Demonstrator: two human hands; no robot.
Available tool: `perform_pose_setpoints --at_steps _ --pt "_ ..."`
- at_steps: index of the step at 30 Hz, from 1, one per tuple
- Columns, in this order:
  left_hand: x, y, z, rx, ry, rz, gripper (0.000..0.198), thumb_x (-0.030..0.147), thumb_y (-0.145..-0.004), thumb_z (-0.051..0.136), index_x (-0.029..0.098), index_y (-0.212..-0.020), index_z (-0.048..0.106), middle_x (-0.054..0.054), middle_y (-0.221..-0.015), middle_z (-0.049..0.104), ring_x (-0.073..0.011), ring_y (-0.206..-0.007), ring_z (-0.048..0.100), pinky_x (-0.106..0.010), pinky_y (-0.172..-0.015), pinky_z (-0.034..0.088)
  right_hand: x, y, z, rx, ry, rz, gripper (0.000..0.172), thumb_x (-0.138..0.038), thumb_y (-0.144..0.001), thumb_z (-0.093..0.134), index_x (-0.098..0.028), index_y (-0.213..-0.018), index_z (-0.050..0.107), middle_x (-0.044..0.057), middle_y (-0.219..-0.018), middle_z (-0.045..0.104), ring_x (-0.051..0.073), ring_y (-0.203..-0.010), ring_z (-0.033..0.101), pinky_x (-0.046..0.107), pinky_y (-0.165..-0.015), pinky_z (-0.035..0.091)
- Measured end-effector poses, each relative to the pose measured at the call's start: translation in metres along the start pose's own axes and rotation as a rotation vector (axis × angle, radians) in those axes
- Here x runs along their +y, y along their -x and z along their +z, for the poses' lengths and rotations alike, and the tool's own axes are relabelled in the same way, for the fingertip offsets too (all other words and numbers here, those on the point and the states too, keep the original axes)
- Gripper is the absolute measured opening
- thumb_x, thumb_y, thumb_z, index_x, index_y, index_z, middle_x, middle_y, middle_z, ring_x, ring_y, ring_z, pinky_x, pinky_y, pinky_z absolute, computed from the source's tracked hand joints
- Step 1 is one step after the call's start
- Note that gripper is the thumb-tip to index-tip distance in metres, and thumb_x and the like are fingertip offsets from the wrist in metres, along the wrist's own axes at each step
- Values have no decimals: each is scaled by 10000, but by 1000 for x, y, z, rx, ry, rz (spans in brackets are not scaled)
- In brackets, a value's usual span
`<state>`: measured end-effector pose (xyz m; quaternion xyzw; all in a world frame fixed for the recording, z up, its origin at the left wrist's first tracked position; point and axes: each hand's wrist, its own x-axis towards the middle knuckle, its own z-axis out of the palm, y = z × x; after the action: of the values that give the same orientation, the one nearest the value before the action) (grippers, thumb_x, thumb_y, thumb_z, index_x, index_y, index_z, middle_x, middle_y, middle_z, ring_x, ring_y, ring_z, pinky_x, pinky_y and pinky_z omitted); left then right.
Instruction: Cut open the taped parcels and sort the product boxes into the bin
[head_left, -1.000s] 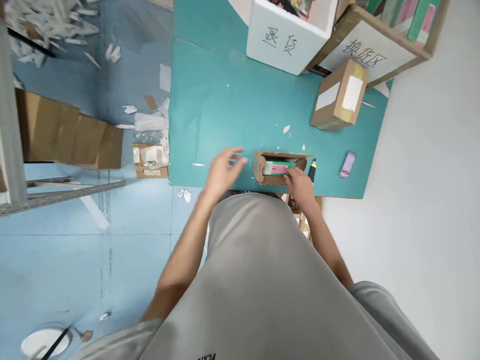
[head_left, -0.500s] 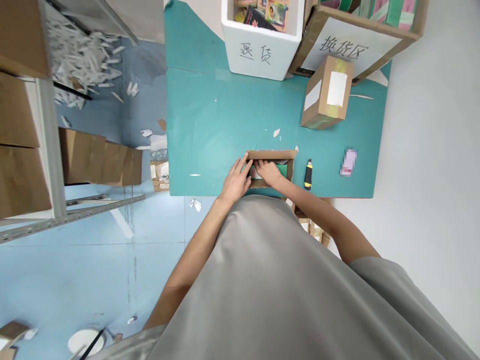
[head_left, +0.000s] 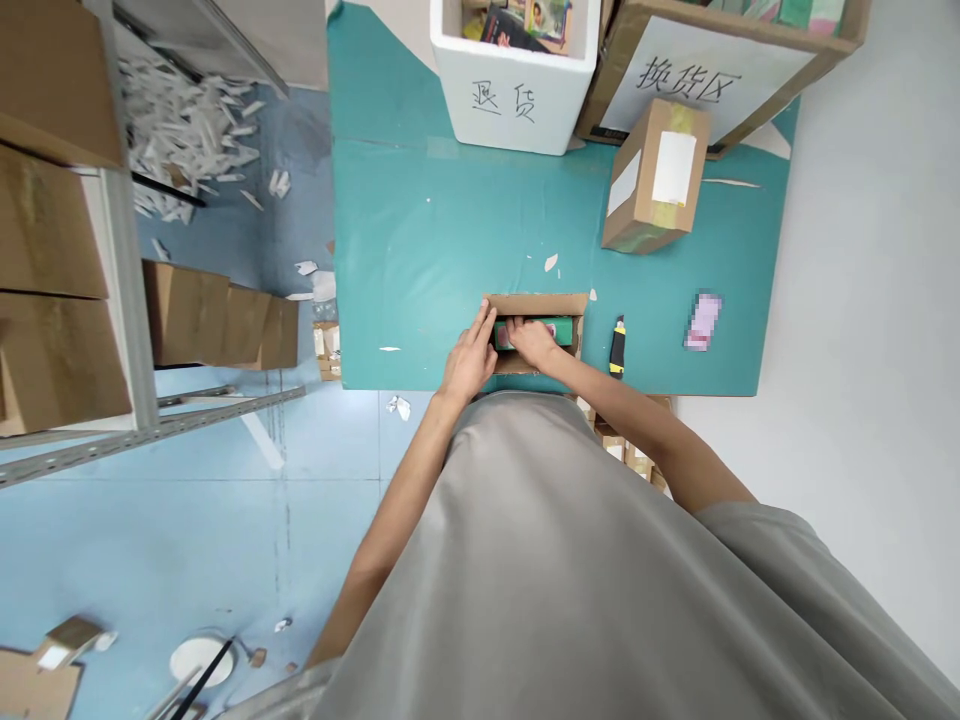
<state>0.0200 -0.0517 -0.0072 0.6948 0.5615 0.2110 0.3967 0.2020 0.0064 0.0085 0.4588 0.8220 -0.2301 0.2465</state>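
An open cardboard box sits near the front edge of the table, with a green carton inside it. My left hand lies against the box's left side, its fingers stretched along that edge. My right hand reaches down into the box with curled fingers on the green carton, covering its middle. Just right of the box lies a yellow and black utility knife.
On the teal-covered table, a taped carton stands in front of a large labelled cardboard box. Beside that is a white foam bin holding small packages. A blurred pink item lies to the right. Shelving with cartons stands left.
The green carton shows more plainly and higher in the box, under my right hand's curled fingers. My left hand's fingers have drawn closer together at the box's left side. The view has shifted slightly.
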Motion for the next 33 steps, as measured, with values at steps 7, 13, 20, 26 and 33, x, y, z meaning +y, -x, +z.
perform_pose_setpoints --at_steps 7,13,20,26,33 --pt "0 -1 -11 32 119 -10 696 310 -1110 424 156 -1789 433 -146 -1908 335 -262 -1764 376 -493 -1456 313 9 70 -43 102 -93 -3 760 -156 -1029 605 -44 -1750 394 313 -1705 554 382 -1225 775 434 -971 630" --pt "18 -11 -27 209 359 -129 686 496 -1096 517 199 -1713 550 -180 -1803 523 -339 -1627 575 -544 -1371 449 23 126 -73 465 -465 115 847 -364 -977 768 -188 -1753 478 202 -1621 690 398 -1274 772 466 -975 658" --pt "75 -18 -51 10 1048 -252 677 561 -884 733 237 -1479 725 -179 -1603 710 -381 -1307 785 -527 -1009 697 31 143 -118 876 -1159 87 1080 -613 -904 867 -322 -1824 380 125 -1358 825 209 -741 764 359 -683 664" --pt "98 -29 -74 235 1000 -142 557 492 -764 969 263 -1250 822 -104 -1267 831 -290 -1104 809 -456 -1008 668 56 114 -151 1021 -1420 86 1036 -851 -886 806 -266 -1694 529 80 -1064 828 192 -613 699 350 -595 636" --pt "134 -68 -120 463 810 99 527 566 -759 1031 253 -1148 862 -51 -1001 775 -233 -975 758 -356 -871 644 57 70 -158 993 -1688 66 891 -977 -917 627 -227 -1382 751 97 -1138 847 238 -924 806 322 -729 662"
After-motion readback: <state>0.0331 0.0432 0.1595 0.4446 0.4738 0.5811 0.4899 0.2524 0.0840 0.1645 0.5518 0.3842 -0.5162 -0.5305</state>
